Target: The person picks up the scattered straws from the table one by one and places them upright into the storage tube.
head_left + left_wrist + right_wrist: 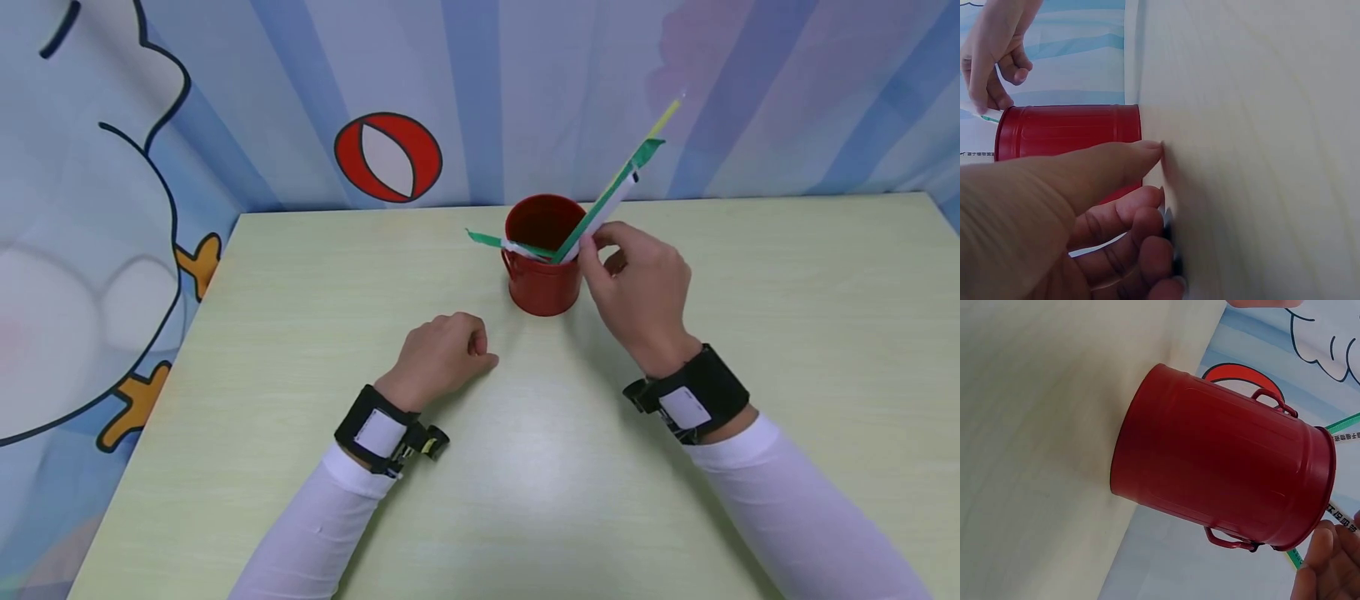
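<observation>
A small red metal bucket (545,292) stands upright near the table's back edge. My right hand (641,287) is at the bucket's right rim, thumb and fingertips pinching a long green-and-white wrapped stick (611,202). The stick leans up to the right out of the bucket. A thin yellow length (663,122) in clear film sticks out beyond its top. Another strip with a green end (484,238) pokes out over the left rim. Loosely curled, my left hand (442,354) rests on the table in front of the bucket, holding nothing.
The pale wooden table (300,333) reaches back to a cloth backdrop (525,100) with blue stripes and a red-and-white ball print. Both wrists wear black straps with small cameras. On the bucket's side are small red wire loops (1232,542).
</observation>
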Available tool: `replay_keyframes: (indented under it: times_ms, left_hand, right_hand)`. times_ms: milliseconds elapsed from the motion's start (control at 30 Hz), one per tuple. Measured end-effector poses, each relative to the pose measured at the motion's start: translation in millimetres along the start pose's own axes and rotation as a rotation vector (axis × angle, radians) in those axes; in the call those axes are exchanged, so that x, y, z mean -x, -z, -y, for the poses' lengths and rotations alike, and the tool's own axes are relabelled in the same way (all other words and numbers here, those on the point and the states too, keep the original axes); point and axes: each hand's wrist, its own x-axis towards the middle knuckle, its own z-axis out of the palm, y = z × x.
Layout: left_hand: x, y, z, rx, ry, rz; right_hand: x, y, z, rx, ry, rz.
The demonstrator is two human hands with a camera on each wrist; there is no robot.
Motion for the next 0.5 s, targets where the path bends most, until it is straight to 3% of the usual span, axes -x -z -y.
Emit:
replay_keyframes:
  times_ms: [500]
  left_hand:
    - [-0.7, 0.3, -1.3, 0.009, 0.009, 0.010]
  right_hand:
    - [9.3, 9.3, -12.5, 0.013, -0.116, 0.070]
